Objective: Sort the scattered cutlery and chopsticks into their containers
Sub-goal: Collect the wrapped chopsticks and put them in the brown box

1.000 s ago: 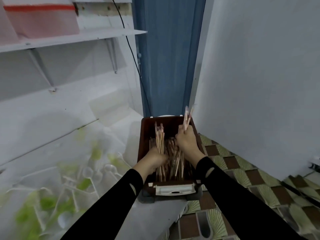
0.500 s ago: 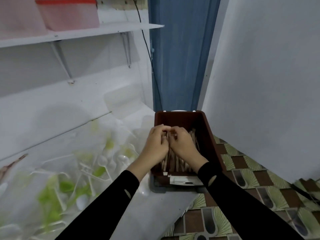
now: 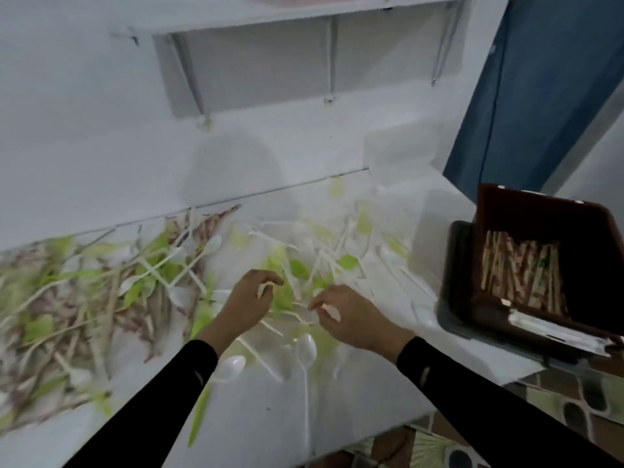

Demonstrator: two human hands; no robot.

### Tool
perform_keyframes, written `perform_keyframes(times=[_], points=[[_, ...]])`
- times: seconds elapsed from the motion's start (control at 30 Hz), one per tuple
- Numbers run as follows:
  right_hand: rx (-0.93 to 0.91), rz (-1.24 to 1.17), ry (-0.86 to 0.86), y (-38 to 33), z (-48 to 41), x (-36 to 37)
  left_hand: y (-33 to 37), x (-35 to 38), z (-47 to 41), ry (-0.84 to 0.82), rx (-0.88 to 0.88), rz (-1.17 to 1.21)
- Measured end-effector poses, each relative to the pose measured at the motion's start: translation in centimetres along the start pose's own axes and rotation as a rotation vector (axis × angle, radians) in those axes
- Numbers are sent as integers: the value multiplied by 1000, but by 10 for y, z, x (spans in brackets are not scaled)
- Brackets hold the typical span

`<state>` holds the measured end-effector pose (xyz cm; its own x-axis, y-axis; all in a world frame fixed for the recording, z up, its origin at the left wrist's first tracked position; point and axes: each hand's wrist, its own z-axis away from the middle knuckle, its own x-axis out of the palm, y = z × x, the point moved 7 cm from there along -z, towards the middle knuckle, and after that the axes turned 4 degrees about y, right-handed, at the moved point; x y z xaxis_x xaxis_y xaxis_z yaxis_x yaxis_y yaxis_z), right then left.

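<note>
White plastic spoons and green plastic cutlery lie tangled across the white counter. Wrapped chopsticks are heaped at the left among more spoons. At the right stands a brown box with chopsticks laid inside it. My left hand hovers over the middle of the pile with curled fingers; blur hides whether it holds anything. My right hand is just beside it and pinches a small white plastic utensil at its fingertips.
The brown box rests on a dark tray at the counter's right end. Translucent plastic containers stand behind the pile near the wall. A white shelf hangs above, a blue curtain at right, patterned floor tiles below.
Both hands left the brown chopstick box and moved left to the scattered pile. My view swung left and down to the counter. The right hand now pinches a white utensil.
</note>
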<state>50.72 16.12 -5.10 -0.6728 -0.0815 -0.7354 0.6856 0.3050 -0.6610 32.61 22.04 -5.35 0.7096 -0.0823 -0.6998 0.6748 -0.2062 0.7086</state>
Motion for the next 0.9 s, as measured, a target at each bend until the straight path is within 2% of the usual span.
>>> perform_keyframes(times=[0.1, 0.17, 0.27, 0.37, 0.47, 0.53, 0.63, 0.7, 0.8, 0.9], points=[[-179, 155, -280, -22, 3, 64, -45, -31, 22, 74, 8, -71], [-226, 334, -394, -16, 12, 83, -56, -41, 29, 117, 42, -80], [-272, 437, -333, -14, 5, 94, -62, -59, 46, 171, 169, -108], [-254, 498, -279, -11, -16, 97, -68, -45, 77, 11, 345, -266], [-181, 496, -238, -4, -37, 94, -95, -29, 96, -190, 290, -443], [-143, 464, -196, -3, -50, 90, -116, -38, 96, -227, 221, -480], [-128, 453, -142, -14, -69, 88, -126, -57, 88, -278, 215, -486], [-134, 420, -97, -27, -86, 91, -127, -75, 76, -209, 182, -395], [-147, 375, -98, -45, -115, 103, -141, -105, 49, -14, 61, -322], [-195, 371, -136, -64, -141, 121, -162, -119, 24, -9, -13, -422]])
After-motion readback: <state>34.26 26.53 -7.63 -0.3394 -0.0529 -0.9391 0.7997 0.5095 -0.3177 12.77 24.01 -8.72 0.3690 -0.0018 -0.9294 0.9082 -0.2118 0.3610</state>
